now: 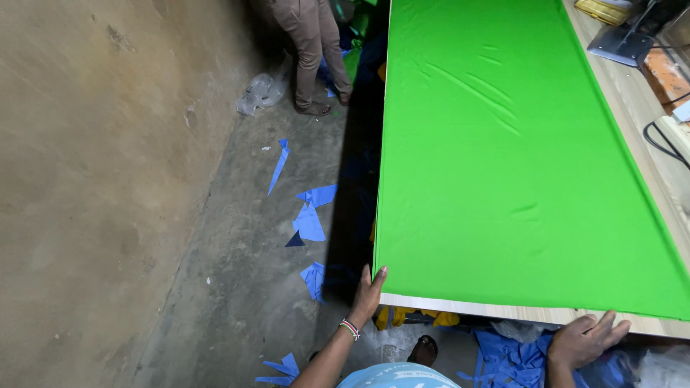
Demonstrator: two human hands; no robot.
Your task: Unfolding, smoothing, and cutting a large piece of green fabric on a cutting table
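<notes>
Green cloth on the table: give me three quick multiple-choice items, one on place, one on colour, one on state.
1. Where is the left hand?
A. at the cloth's near left corner
B. on the floor
C. at the far end

2. What colour are the scraps on the floor?
A. red
B. blue
C. white

3. How does the green cloth lie?
A. rolled up
B. folded in a pile
C. spread flat on the table

Answers: 1 A, fingers touch that corner; 2 B, blue pieces lie scattered; 3 C, it covers the tabletop with slight wrinkles.
</notes>
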